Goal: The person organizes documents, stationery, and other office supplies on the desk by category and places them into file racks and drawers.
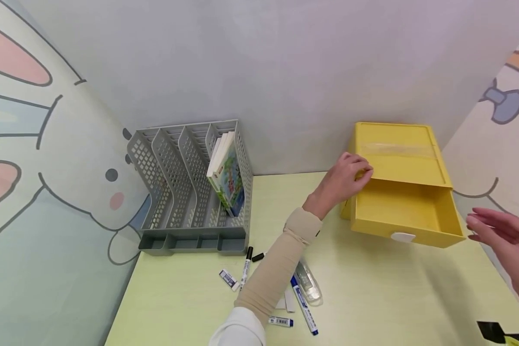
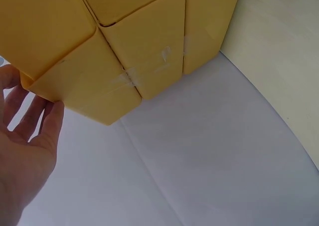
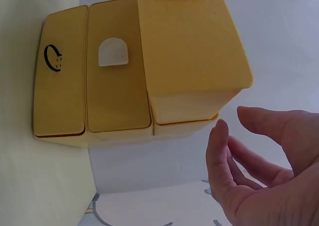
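Note:
A yellow drawer box [image 1: 395, 149] stands at the back right of the table, its top drawer [image 1: 408, 233] pulled out and showing a bare inside. My left hand [image 1: 343, 180] grips the box at its upper left front edge. In the left wrist view, the left thumb [image 2: 52, 126] lies against the box's side and the fingers bend around the edge. To the right of the drawer, my right hand [image 1: 503, 240] hovers with fingers spread from the thumb, holding nothing. The right wrist view shows this hand [image 3: 269, 166] beside the drawer's corner, a gap between them.
A grey file rack [image 1: 190, 182] with upright books [image 1: 229, 175] stands at the back left. Markers [image 1: 303, 307], an eraser [image 1: 229, 279] and a clear plastic case [image 1: 309, 283] lie at the table's middle, partly behind my left sleeve. Walls border the table.

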A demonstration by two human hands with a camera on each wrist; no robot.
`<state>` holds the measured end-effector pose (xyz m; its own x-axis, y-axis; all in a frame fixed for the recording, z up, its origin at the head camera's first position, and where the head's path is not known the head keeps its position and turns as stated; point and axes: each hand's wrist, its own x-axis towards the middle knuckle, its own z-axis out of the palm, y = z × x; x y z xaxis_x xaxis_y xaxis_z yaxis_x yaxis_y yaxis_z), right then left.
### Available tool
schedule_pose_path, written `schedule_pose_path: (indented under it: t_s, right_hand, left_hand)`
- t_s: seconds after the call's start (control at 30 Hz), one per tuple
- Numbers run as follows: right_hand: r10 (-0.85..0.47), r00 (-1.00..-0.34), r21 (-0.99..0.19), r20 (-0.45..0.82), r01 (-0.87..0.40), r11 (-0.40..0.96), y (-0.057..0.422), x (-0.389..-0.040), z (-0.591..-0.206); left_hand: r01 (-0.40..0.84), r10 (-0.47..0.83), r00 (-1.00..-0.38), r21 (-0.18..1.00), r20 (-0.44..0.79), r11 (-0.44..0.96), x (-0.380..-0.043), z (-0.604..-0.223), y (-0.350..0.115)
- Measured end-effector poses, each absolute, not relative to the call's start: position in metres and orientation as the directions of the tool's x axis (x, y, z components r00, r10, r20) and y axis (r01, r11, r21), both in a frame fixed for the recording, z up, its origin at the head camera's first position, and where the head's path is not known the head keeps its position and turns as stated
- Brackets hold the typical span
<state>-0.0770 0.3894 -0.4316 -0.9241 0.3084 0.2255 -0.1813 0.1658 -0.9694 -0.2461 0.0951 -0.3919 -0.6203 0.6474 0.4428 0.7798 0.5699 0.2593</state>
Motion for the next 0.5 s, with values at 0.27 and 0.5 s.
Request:
schedule_pose_path:
  t_s: [0.27, 0.5]
  right_hand:
    - [0.193, -0.981, -0.976, 0.035, 0.008, 0.218, 0.401, -0.087, -0.437]
    - [0.189, -0.982, -0.958, -0.014, 0.068, 0.278, 0.402, -0.090, -0.437]
  left_hand:
    - [0.764, 0.638, -0.641, 0.274, 0.427, 0.584, -0.244, -0.389, 0.096]
    - [0.732, 0.637, -0.681, 0.335, 0.361, 0.593, -0.240, -0.385, 0.094]
